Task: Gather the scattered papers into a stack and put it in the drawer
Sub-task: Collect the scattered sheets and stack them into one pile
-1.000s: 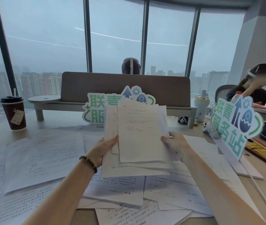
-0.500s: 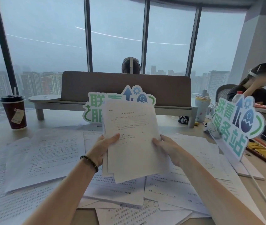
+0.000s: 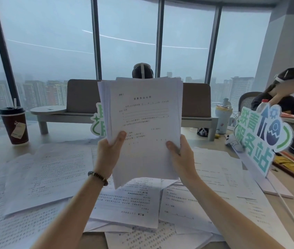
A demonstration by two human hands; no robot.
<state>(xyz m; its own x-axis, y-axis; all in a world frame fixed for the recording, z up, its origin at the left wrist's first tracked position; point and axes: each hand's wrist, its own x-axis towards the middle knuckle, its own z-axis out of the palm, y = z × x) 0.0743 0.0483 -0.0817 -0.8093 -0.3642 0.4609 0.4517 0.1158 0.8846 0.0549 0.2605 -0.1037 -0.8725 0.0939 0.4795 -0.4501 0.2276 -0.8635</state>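
Note:
A stack of printed white papers [image 3: 142, 123] stands upright in the air above the desk, its edges roughly aligned. My left hand [image 3: 109, 151] grips its left side, thumb on the front sheet. On the stack's right side my right hand [image 3: 180, 155] holds it the same way. Several more printed sheets [image 3: 49, 177] lie scattered flat on the desk under and around my arms. No drawer is in view.
A lidded paper coffee cup [image 3: 14, 126] stands at the far left. A green and white standing sign [image 3: 263, 137] sits at the right, another partly hidden behind the stack. A grey divider [image 3: 81, 97] crosses the desk. Two people sit beyond. A bottle [image 3: 223, 119] stands right of centre.
Both hands have lifted the papers higher and brought them upright. The loose, fanned sheets are now squared into one closer stack.

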